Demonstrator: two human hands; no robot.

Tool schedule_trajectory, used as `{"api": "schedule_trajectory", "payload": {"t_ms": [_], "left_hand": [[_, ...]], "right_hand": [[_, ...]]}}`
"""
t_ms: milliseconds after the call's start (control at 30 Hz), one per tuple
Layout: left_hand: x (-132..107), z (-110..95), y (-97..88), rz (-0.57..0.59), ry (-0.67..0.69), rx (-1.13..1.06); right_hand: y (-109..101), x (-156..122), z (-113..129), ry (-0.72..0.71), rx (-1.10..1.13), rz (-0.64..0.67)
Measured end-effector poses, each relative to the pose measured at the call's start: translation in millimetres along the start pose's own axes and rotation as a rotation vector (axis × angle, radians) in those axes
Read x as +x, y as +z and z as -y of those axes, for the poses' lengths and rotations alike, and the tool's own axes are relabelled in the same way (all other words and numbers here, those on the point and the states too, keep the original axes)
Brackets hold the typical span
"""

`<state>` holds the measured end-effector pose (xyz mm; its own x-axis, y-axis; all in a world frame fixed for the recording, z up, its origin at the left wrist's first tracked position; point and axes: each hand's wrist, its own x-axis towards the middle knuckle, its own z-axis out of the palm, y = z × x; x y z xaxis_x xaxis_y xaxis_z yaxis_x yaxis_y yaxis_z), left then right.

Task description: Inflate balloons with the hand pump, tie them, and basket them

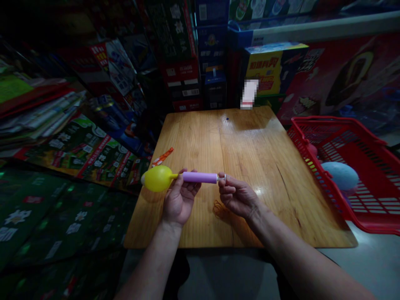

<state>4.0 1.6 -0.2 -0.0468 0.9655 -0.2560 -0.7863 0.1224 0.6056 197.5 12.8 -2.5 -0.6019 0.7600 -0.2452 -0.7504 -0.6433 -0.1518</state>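
Observation:
A small yellow balloon [157, 178], partly inflated, sits on the tip of a purple hand pump [199, 177] held above a wooden table [250, 141]. My left hand [180, 198] is closed around the pump's barrel near the balloon end. My right hand [236, 193] pinches the white handle at the pump's right end. The pump lies level, pointing left.
A red plastic basket [353, 166] stands at the table's right edge with a blue balloon [340, 175] inside. A small orange wrapper [162, 157] lies at the table's left edge. Stacked boxes and printed cartons crowd the left side and the back.

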Motion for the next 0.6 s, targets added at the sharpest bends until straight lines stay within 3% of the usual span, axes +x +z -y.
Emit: {"api": "schedule_trajectory", "payload": {"t_ms": [167, 333, 467, 600], "left_hand": [[6, -14, 0.0, 0.012, 0.025, 0.028], [6, -31, -2.8, -0.044, 0.153, 0.051], [1, -17, -1.1, 0.018, 0.057, 0.067], [0, -3, 1.3, 0.006, 0.025, 0.038]], "right_hand": [[4, -8, 17, 0.004, -0.011, 0.027], [4, -14, 28, -0.066, -0.023, 0.028], [2, -7, 9, -0.034, -0.04, -0.009], [3, -3, -4, -0.01, -0.059, 0.016]]}}
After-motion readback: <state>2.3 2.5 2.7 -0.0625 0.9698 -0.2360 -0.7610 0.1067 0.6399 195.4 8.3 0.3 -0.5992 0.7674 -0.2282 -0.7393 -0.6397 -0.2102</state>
